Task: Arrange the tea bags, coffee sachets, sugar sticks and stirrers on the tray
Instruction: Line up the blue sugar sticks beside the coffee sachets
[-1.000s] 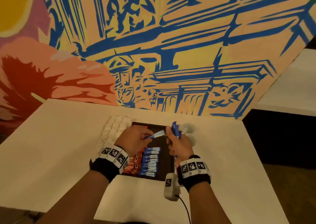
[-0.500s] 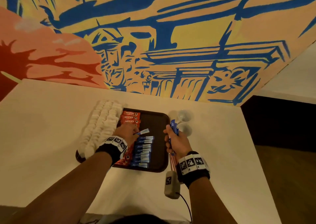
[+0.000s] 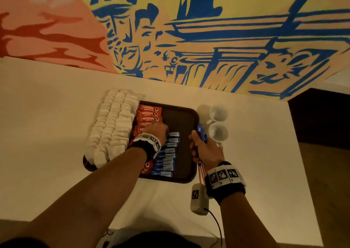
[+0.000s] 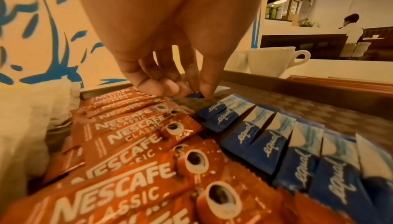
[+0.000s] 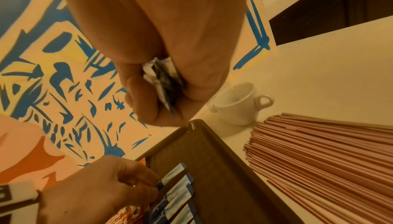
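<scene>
Left wrist view: we see the left hand (image 4: pixel 170 69) pinching the dark end of a sugar stick (image 4: pixel 194 95) at the far end of the tray's (image 3: pixel 181 115) blue row, the right hand (image 3: pixel 203 149) clenching spare sticks (image 3: pixel 201 134); we judge them light, limp and best pinched by one end.

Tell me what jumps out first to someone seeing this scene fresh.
The bold blue, yellow and orange mural on the wall behind the table grabs the eye first. Below it, the dark tray shows neat columns: white tea bags at its left edge, red coffee sachets, then blue sugar sticks. The left hand sets down another stick while the right hand grips a bundle of sugar sticks at the tray's right edge.
</scene>
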The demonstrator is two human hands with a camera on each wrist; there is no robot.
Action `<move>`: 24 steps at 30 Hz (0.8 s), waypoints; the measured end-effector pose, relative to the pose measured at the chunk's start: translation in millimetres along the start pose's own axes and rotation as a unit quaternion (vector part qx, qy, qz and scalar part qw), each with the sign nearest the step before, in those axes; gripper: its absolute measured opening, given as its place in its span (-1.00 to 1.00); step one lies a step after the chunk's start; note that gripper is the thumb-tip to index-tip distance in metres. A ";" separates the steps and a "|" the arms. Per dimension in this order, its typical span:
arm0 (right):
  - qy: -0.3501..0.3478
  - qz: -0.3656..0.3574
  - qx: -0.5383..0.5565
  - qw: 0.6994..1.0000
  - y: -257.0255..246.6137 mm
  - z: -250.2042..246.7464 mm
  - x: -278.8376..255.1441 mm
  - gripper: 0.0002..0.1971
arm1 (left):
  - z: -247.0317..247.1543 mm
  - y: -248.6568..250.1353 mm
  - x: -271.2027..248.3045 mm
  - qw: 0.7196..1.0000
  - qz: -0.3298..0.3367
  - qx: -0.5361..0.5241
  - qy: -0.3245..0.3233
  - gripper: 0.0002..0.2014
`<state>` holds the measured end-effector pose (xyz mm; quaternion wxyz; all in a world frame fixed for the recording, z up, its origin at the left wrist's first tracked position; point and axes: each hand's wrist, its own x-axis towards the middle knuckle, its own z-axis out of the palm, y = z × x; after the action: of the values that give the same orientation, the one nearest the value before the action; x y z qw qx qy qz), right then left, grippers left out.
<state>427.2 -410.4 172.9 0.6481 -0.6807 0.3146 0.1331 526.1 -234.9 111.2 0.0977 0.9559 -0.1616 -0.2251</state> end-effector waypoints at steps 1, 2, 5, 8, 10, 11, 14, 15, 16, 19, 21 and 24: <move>0.001 0.001 0.001 1.000 1.7 0.8 1.4 -0.70 | 1.7 0.3 1.7 1.000 0.004 0.002 -0.002 -0.73; 0.003 0.001 0.002 1.000 3.7 1.2 3.0 -0.70 | 3.4 0.2 3.4 1.000 0.007 0.003 -0.002 -0.73; 0.004 0.010 0.012 1.000 7.8 2.2 6.4 -0.70 | 6.3 -0.4 6.0 1.000 0.015 -0.004 -0.007 -0.73; -0.001 0.015 0.025 1.000 6.6 4.5 7.3 -0.70 | 6.4 -2.8 5.3 1.000 0.024 -0.008 -0.014 -0.71; -0.004 0.012 0.025 1.000 3.6 5.4 6.4 -0.69 | 4.7 -4.0 3.9 0.999 0.021 -0.021 -0.016 -0.67; -0.009 0.008 0.021 1.000 2.0 5.9 5.5 -0.68 | 2.4 -3.7 2.7 0.999 0.020 -0.032 -0.014 -0.66; -0.028 -0.007 0.016 0.999 -7.3 6.5 -1.1 -0.66 | -11.4 -0.4 -4.0 0.997 0.035 -0.059 0.021 -0.69; -0.036 -0.012 0.019 0.999 -10.4 6.5 -3.8 -0.65 | -18.2 1.5 -7.5 0.996 0.042 -0.072 0.039 -0.71; -0.044 -0.018 0.023 0.999 -13.9 6.5 -7.2 -0.66 | -25.6 3.5 -11.8 0.993 0.049 -0.089 0.056 -0.73; -0.069 -0.037 0.054 0.995 -22.0 5.0 -19.1 -0.65 | -50.2 11.1 -28.5 0.979 0.064 -0.170 0.096 -0.78; -0.089 -0.049 0.077 0.992 -25.9 2.6 -27.9 -0.67 | -65.2 15.9 -42.0 0.957 0.059 -0.262 0.105 -0.82; -0.122 -0.077 0.075 0.987 -30.0 -1.8 -42.0 -0.74 | -82.9 22.9 -65.6 0.927 0.071 -0.348 0.119 -0.84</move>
<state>412.6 -402.5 221.8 0.7392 -0.6310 0.1886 0.1407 502.8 -223.6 216.2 0.4584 0.8676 -0.1277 -0.1445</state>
